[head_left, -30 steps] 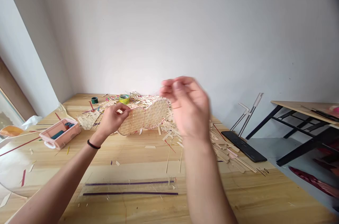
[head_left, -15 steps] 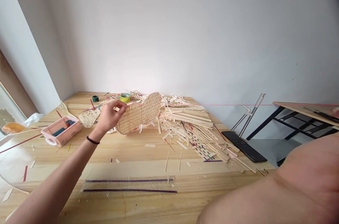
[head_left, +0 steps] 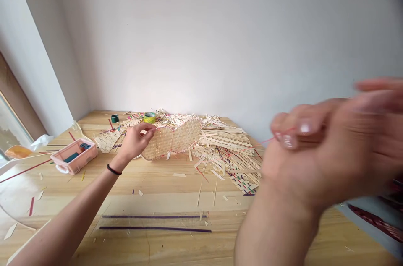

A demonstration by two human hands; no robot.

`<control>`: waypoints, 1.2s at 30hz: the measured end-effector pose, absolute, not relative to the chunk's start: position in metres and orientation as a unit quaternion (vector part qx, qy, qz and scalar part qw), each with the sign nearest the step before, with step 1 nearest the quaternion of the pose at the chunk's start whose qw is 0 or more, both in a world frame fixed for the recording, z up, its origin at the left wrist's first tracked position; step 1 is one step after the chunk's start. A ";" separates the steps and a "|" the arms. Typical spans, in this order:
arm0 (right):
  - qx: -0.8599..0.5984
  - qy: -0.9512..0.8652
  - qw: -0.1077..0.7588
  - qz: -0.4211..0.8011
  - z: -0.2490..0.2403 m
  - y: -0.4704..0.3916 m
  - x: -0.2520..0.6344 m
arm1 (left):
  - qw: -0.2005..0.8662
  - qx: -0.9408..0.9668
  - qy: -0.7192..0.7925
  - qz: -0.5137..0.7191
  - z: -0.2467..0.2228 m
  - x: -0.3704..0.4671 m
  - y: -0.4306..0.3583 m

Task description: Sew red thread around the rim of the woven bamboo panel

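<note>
My left hand (head_left: 138, 140) pinches the top edge of a woven, sole-shaped piece (head_left: 171, 140), which stands tilted on its side above the table. Its rim carries reddish stitching. On the right, large and close to the camera, my right hand (head_left: 327, 140) is raised with curled fingers around a thin red thread (head_left: 267, 141). The thread runs leftward from the fingers toward the woven piece and fades over the pale strips. Motion blurs part of the right hand.
A pink basket (head_left: 75, 161) with spools sits at the left on the wooden table (head_left: 141, 249). Behind are green tape (head_left: 115, 118) and yellow tape (head_left: 149, 117). Pale strips (head_left: 226, 138) pile up right of centre; two purple strips (head_left: 154, 229) lie in front.
My right hand has come from the right edge further into view, its fingers now showing with the thread. The woven piece has shifted slightly right and down with my left hand.
</note>
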State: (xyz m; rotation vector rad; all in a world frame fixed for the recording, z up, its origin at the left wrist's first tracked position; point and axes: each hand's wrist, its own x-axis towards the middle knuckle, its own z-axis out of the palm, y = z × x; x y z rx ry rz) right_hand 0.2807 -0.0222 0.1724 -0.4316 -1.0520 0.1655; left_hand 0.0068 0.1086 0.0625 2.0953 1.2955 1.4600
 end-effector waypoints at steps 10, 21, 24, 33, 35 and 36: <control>-0.303 -0.766 0.539 0.175 0.138 0.040 0.230 | 0.154 0.717 0.437 0.522 0.064 0.007 0.107; -0.409 -0.799 0.397 0.191 0.101 0.084 0.204 | 0.162 0.713 0.430 0.529 0.065 0.007 0.106; -0.411 -0.803 0.387 0.191 0.099 0.084 0.204 | 0.161 0.722 0.424 0.523 0.065 0.008 0.105; -0.415 -0.808 0.380 0.174 0.099 0.084 0.198 | 0.159 0.721 0.435 0.516 0.065 0.006 0.107; -0.418 -0.808 0.379 0.170 0.097 0.085 0.197 | 0.158 0.721 0.436 0.515 0.065 0.006 0.107; -0.420 -0.807 0.379 0.167 0.097 0.085 0.197 | 0.158 0.721 0.437 0.514 0.066 0.006 0.107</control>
